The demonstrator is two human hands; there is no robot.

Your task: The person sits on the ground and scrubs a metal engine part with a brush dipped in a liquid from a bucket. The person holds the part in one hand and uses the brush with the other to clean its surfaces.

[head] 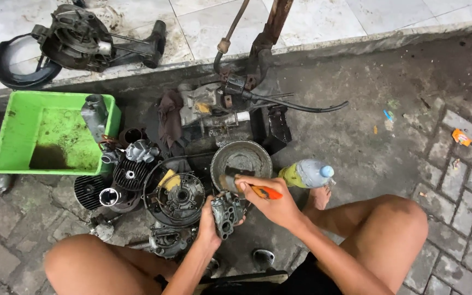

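**A:** What do the two hands have, and where?

**B:** Low in the middle of the frame. The left hand (210,223) is wrapped around one small grey metal carburettor body (228,214), fingers closed on it from the left. The right hand (271,202) is pinched shut on one orange-handled brush (258,190), whose tip reaches up and left into a round metal bowl (241,159).

**A:** How many bowls and tubs?

**B:** One metal bowl, just above the hands. One green plastic tub (23,128) at the left, its floor stained, with one grey metal part (95,113) leaning at its right edge.

**A:** Count the engine pieces for me.

**B:** Two finned cylinder parts (128,173) left of centre, one round dark casing with a yellow scrap on it (175,195), one second carburettor (141,151) above them, and one more casing (166,240) beside the left forearm. Smaller bits there are too jumbled to count. In the upper left, on the pale tiled step (312,22), lies one larger engine block (80,38).

**A:** Any packaging?

**B:** One clear plastic bottle (306,173) lying on its side right of the bowl, blue cap to the right, yellowish liquid at its left end; any label is unreadable. On the right, one orange wrapper (461,137) on the paving, and one small blue scrap (388,115) on the concrete.
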